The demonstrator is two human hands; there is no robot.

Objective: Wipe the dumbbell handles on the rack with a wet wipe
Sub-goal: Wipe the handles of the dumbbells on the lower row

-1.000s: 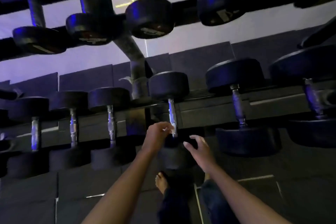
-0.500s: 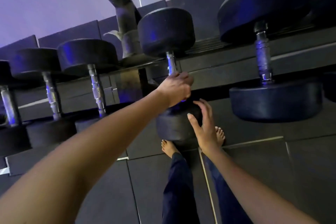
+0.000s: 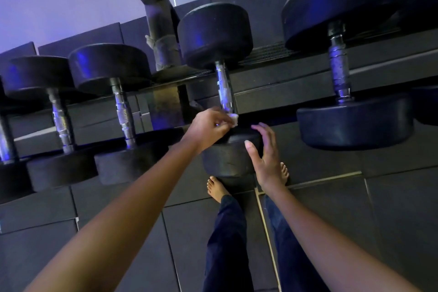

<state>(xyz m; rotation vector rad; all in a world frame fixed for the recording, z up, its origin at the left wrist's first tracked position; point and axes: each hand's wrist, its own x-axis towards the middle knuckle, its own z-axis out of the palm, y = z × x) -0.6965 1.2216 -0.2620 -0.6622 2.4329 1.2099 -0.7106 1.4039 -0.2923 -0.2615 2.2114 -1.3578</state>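
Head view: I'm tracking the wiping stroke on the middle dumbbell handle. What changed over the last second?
The left hand, wrapped around the handle half a second ago, has slid down to its near end. More bare handle shows, and the wet wipe now peeks from its fingers. Before that, the camera moved closer. Unchanged: the right hand stays open beside the dumbbell's near head.

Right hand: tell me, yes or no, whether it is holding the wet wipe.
No, the right hand is open and holds nothing, while the left hand pinches the wet wipe at the dumbbell handle.
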